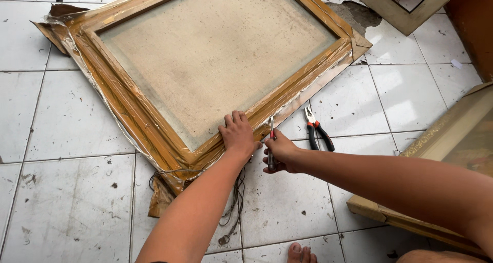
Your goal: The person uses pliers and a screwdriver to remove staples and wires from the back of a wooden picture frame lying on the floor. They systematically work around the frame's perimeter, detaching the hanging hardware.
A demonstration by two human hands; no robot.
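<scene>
Two hands [238, 133] [280, 150] on wooden frame [154, 124]

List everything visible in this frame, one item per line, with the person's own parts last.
Picture frame: one, brown wood wrapped in clear plastic, face down on the floor, centre.
Screwdriver: one, metal shaft, at the frame's lower edge.
Pliers: one, red and black handles, on the tiles right of the frame.
Wire: one dark bundle, below the frame's lower corner.
Other frames: two, pale gold, top right and right edge.
Floor tiles: white, stained.
Left hand: pressing flat on the frame.
Right hand: gripping the screwdriver.
Foot: toes, bottom edge.
</scene>
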